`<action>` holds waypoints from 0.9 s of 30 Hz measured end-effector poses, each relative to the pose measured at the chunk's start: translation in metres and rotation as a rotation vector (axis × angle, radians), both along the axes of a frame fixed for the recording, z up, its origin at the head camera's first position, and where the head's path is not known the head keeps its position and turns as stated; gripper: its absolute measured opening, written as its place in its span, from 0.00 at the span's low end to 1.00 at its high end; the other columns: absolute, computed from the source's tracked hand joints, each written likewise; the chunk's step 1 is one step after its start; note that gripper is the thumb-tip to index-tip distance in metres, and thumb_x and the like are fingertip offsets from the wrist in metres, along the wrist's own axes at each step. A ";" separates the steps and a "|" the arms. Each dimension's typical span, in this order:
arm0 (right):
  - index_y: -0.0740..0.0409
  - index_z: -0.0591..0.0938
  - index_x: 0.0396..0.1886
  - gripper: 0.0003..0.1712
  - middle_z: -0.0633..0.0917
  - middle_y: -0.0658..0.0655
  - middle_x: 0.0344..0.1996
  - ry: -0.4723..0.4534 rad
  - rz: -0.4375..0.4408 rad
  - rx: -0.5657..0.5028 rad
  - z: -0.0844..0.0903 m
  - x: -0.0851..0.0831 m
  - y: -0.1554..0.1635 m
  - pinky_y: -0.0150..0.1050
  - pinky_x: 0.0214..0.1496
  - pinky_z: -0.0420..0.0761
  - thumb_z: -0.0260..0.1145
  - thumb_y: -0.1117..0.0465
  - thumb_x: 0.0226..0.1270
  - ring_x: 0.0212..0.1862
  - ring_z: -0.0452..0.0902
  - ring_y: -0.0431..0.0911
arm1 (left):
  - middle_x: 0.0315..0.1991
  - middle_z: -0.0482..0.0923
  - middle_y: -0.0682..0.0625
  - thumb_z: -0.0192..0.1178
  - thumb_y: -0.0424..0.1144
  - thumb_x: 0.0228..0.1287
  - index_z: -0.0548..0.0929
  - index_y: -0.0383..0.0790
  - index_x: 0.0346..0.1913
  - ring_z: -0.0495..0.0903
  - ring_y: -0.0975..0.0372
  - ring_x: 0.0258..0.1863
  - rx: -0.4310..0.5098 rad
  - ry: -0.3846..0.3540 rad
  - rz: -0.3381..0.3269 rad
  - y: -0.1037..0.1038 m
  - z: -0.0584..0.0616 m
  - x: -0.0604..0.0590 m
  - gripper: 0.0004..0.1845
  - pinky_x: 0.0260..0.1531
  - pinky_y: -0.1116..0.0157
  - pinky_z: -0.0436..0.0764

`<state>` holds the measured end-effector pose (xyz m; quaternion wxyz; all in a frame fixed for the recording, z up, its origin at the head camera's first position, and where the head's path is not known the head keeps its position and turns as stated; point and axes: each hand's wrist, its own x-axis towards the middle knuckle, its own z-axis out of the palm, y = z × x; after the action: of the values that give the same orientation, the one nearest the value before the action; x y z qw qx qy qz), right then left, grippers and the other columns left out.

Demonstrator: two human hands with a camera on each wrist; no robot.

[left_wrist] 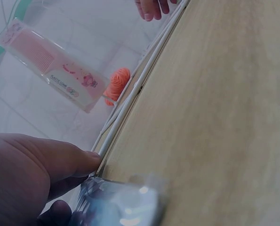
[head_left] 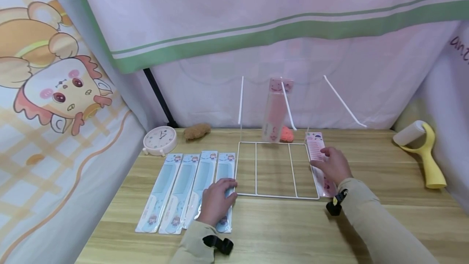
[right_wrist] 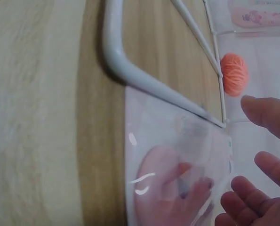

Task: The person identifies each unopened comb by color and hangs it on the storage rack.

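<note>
Glossy blue comb packet (head_left: 224, 190) under flat left hand (head_left: 216, 203), right hand (head_left: 333, 165) relaxed over pink packet (head_left: 318, 162), thin white wire rack (head_left: 272, 169) between.

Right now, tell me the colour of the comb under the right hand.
Pink comb, clearest in the head view.

Packaged pink comb (head_left: 319, 162) flat beside wire rack (head_left: 275, 169)

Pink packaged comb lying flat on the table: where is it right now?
In the head view the pink packaged comb lies against the right edge of the white wire rack, under the right hand.
</note>
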<state>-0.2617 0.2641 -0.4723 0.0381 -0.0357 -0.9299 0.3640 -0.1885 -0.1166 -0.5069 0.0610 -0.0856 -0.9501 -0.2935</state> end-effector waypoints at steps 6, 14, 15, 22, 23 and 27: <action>0.76 0.69 0.63 0.44 0.76 0.79 0.55 -0.066 -0.015 0.060 -0.002 0.004 0.000 0.59 0.53 0.75 0.76 0.51 0.57 0.52 0.75 0.66 | 0.57 0.82 0.57 0.69 0.43 0.63 0.88 0.49 0.52 0.80 0.54 0.56 0.000 -0.004 0.000 0.001 0.000 0.000 0.15 0.47 0.51 0.72; 0.77 0.66 0.65 0.48 0.75 0.81 0.54 -0.147 -0.048 0.164 -0.008 0.002 0.012 0.60 0.51 0.75 0.75 0.49 0.56 0.49 0.74 0.66 | 0.57 0.82 0.57 0.69 0.43 0.63 0.87 0.48 0.52 0.79 0.54 0.56 0.008 -0.009 0.000 0.002 0.002 0.001 0.15 0.46 0.51 0.71; 0.77 0.65 0.66 0.49 0.74 0.81 0.54 -0.166 -0.040 0.159 -0.007 0.001 0.015 0.60 0.52 0.75 0.75 0.48 0.56 0.49 0.75 0.66 | 0.57 0.82 0.57 0.69 0.43 0.63 0.87 0.48 0.52 0.79 0.54 0.56 0.009 -0.009 0.000 0.002 0.002 0.001 0.15 0.47 0.51 0.71; 0.80 0.72 0.56 0.41 0.82 0.72 0.43 -0.300 0.032 0.075 -0.004 -0.002 0.030 0.53 0.44 0.78 0.76 0.53 0.55 0.39 0.79 0.58 | 0.57 0.82 0.57 0.69 0.43 0.63 0.87 0.48 0.52 0.79 0.54 0.56 0.007 -0.004 0.003 0.002 0.002 0.001 0.15 0.47 0.51 0.71; 0.79 0.73 0.55 0.39 0.83 0.71 0.43 -0.314 0.032 0.069 -0.004 -0.002 0.031 0.53 0.45 0.77 0.76 0.53 0.55 0.40 0.79 0.57 | 0.57 0.82 0.57 0.69 0.43 0.63 0.87 0.48 0.52 0.80 0.54 0.56 0.006 -0.004 0.003 0.002 0.002 0.001 0.15 0.47 0.51 0.71; 0.78 0.73 0.58 0.39 0.81 0.72 0.49 -0.345 0.016 0.027 -0.003 -0.004 0.032 0.56 0.52 0.75 0.76 0.56 0.55 0.46 0.78 0.59 | 0.57 0.82 0.57 0.69 0.43 0.63 0.87 0.48 0.52 0.79 0.54 0.57 0.007 -0.007 0.003 0.001 0.002 0.001 0.15 0.47 0.51 0.71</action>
<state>-0.2653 0.2962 -0.4755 -0.1246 -0.0896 -0.9278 0.3401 -0.1875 -0.1156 -0.5050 0.0586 -0.0830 -0.9495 -0.2970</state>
